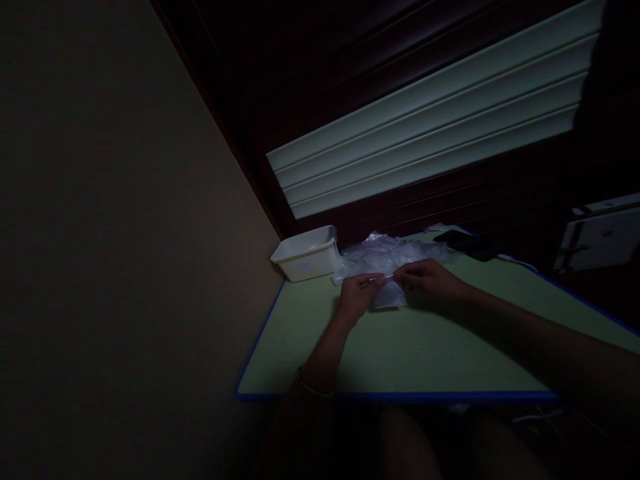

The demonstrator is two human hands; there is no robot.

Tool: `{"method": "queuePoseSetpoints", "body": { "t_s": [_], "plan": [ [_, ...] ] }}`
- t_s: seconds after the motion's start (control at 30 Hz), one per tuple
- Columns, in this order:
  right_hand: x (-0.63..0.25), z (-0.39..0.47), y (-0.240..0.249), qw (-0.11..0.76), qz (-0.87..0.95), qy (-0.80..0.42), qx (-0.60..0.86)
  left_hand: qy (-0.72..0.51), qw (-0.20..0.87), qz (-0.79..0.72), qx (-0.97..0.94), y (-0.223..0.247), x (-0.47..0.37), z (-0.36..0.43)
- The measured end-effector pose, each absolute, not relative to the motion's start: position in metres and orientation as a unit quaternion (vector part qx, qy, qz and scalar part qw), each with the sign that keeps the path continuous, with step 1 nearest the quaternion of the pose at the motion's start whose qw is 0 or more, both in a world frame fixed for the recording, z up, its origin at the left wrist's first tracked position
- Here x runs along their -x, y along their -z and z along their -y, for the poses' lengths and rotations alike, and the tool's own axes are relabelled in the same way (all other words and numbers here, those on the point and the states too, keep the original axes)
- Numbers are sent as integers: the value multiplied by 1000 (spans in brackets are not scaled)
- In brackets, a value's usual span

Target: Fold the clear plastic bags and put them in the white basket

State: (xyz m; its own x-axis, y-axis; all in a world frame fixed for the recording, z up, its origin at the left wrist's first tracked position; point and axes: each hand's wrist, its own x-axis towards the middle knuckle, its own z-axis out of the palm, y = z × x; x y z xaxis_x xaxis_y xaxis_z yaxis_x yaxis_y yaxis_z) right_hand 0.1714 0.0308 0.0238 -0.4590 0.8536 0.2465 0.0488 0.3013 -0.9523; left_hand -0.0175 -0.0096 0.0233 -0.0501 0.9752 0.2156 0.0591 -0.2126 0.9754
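Note:
Both hands meet over the far middle of a pale green table point(425, 353). Between them hangs a small clear plastic bag point(391, 295), its upper edge stretched level. My left hand point(357, 293) pinches that edge at the left, with thumb and fingertips together. At the right end, my right hand point(423, 277) pinches the same edge. Just behind the hands lies a loose heap of clear plastic bags point(385, 252). The dim light hides whether anything is inside the held bag.
A white plastic bin point(310, 262) stands at the table's back left corner, by a bare wall point(125, 233). Dark flat objects point(465, 244), one with a pale cable, lie at the back right. A blue edge point(400, 397) rims the table. Behind it rises a dark slatted panel.

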Motion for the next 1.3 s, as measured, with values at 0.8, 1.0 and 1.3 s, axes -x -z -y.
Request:
{"method": "queuePoseSetpoints", "body": {
  "t_s": [0.8,1.0,1.3],
  "plan": [
    [-178,-39,-29,408,733,-430,333,-530,456,-473,-536,-14,25,2],
    [-179,-33,-30,454,695,-466,306,-573,439,-470,-508,-10,27,-2],
    [-165,-14,-17,422,762,-444,209,-614,457,-434,-475,-11,23,-2]
  ]
}}
